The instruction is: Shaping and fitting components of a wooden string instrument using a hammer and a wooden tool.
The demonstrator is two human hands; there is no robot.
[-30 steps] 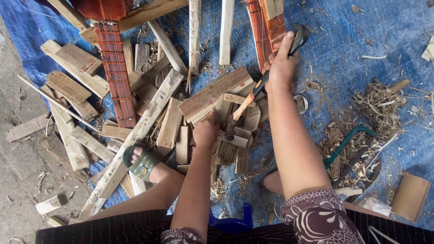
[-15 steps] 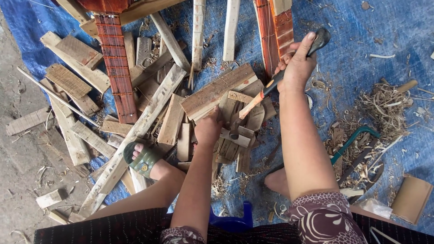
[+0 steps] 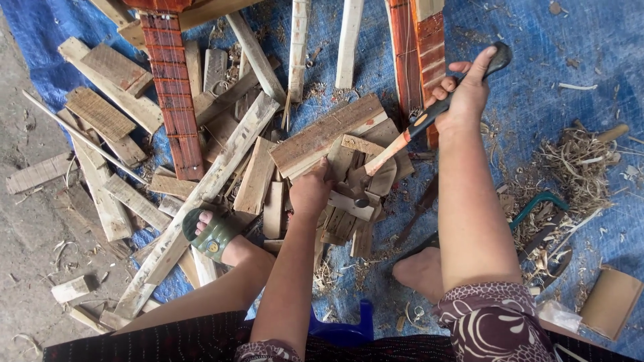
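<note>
My left hand grips a small pale wood block that stands on a heap of offcuts in the middle of the view. My right hand is closed around the black and orange grip of a hatchet-like tool. The tool's shaft slants down and left, and its dark head rests at the top of the block, right beside my left fingers. Both forearms reach forward from the bottom edge of the view.
Several planks and offcuts lie across a blue tarp. Two red-brown fretted necks lie at the top. One foot in a green sandal is at the left and a bare foot at the right. Wood shavings and a cardboard piece lie right.
My right hand has shifted to the right and slid higher along the tool's grip. My left hand has stayed on the wood block.
</note>
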